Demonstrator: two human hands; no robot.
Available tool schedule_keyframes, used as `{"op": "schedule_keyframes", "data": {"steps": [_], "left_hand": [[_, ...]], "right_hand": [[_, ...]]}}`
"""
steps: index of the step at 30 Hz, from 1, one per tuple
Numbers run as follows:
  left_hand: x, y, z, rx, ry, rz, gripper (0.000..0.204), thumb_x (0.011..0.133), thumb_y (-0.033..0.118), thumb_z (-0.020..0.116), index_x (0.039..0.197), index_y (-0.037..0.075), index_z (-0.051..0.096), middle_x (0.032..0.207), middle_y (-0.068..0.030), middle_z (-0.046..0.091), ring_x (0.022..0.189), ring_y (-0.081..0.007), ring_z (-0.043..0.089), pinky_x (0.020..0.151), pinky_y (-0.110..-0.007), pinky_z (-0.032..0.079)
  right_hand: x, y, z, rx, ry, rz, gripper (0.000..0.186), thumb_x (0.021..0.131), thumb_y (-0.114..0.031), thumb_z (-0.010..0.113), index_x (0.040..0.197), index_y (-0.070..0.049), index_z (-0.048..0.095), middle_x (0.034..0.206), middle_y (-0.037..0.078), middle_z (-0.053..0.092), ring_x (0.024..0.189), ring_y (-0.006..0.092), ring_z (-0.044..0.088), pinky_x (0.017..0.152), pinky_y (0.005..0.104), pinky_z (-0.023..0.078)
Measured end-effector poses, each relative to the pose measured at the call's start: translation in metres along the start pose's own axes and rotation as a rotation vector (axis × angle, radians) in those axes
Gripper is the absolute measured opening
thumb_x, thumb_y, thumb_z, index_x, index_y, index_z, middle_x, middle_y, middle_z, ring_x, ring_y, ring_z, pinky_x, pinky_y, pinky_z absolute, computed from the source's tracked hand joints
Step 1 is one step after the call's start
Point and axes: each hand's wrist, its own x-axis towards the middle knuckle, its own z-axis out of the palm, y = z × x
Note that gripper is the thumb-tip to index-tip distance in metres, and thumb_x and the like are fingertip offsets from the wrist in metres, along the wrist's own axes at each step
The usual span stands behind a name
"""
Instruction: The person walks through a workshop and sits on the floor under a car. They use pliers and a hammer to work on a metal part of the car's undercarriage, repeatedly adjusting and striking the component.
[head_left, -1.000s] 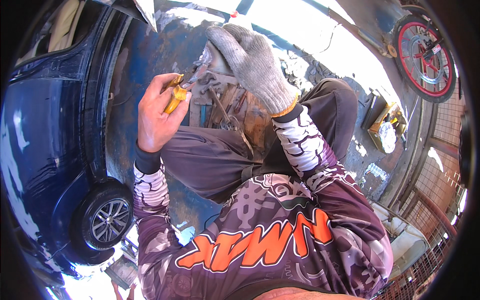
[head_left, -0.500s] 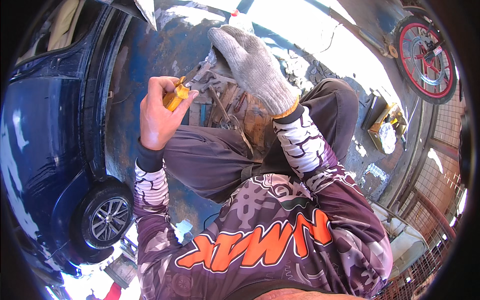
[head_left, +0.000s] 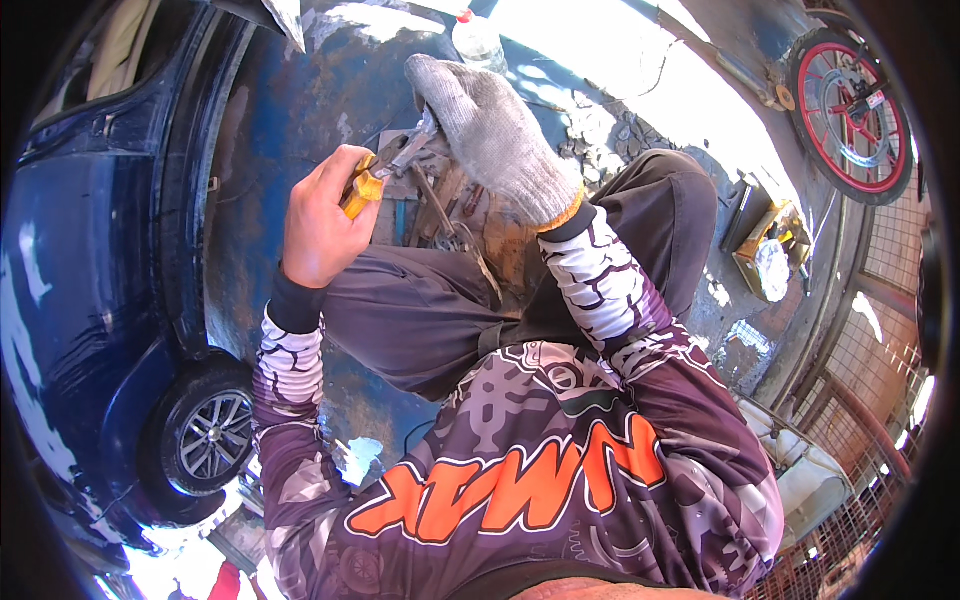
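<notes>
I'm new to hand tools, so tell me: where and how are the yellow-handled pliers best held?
Probably hold the pliers by their yellow handles, coming from the lower left, as the left hand does. They slant, handles toward that palm, metal jaws pointing up and right toward the silvery piece at the gloved right hand.

On the left, a dark blue car (head_left: 90,250) is seen with its silver-spoked wheel (head_left: 212,432). A red-capped clear bottle (head_left: 478,42) is set on the floor (head_left: 290,115). On the right, a red-rimmed wheel (head_left: 846,120), an open box (head_left: 748,266) and wire mesh (head_left: 893,240) are seen.
</notes>
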Motion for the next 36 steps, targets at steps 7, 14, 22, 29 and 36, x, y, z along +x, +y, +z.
{"op": "schedule_keyframes", "data": {"steps": [7, 14, 22, 29, 36], "left_hand": [[0.004, -0.006, 0.0, 0.019, -0.03, 0.038, 0.033, 0.083, -0.002, 0.075, 0.112, 0.004, 0.061, 0.099, -0.0193, 0.07, 0.089, -0.043, 0.07, 0.076, -0.04, 0.057], [-0.001, 0.006, -0.002, 0.041, -0.016, 0.011, 0.033, 0.083, 0.0, 0.076, 0.112, 0.005, 0.061, 0.1, -0.019, 0.071, 0.091, -0.0435, 0.07, 0.077, -0.042, 0.057], [-0.014, 0.005, -0.013, 0.232, -0.021, 0.104, 0.036, 0.08, 0.006, 0.077, 0.112, 0.01, 0.06, 0.099, -0.015, 0.069, 0.089, -0.0404, 0.071, 0.072, -0.047, 0.057], [-0.015, 0.005, -0.005, 0.245, -0.081, 0.155, 0.037, 0.079, 0.0, 0.074, 0.112, 0.008, 0.06, 0.1, -0.0159, 0.069, 0.089, -0.0429, 0.069, 0.073, -0.047, 0.056], [-0.021, -0.001, 0.006, 0.264, -0.103, 0.179, 0.034, 0.08, 0.006, 0.075, 0.111, 0.008, 0.059, 0.091, -0.0145, 0.065, 0.083, -0.0394, 0.07, 0.07, -0.048, 0.057]], "right_hand": [[0.002, 0.026, 0.0, -0.219, -0.084, -0.267, 0.039, 0.109, -0.028, 0.053, 0.131, 0.001, 0.067, 0.098, 0.02, 0.075, 0.09, 0.0357, 0.074, 0.079, 0.0421, 0.058], [0.003, 0.046, 0.0, -0.265, -0.104, -0.423, 0.038, 0.1, -0.009, 0.059, 0.137, -0.001, 0.062, 0.109, 0.022, 0.073, 0.098, 0.039, 0.073, 0.085, 0.0439, 0.059], [0.024, 0.032, 0.009, 0.27, 0.065, 0.152, 0.058, 0.112, -0.057, 0.041, 0.102, -0.007, 0.068, 0.085, 0.006, 0.068, 0.072, 0.0156, 0.065, 0.067, 0.0309, 0.051], [0.018, 0.011, 0.02, 0.438, 0.059, 0.305, 0.05, 0.111, -0.054, 0.051, 0.086, -0.013, 0.065, 0.063, -0.003, 0.054, 0.051, 0.0075, 0.047, 0.047, 0.027, 0.034], [0.015, 0.031, 0.031, 0.515, 0.057, 0.382, 0.038, 0.107, -0.032, 0.065, 0.073, -0.015, 0.064, 0.057, -0.007, 0.049, 0.046, 0.0052, 0.041, 0.044, 0.0252, 0.028]]}}
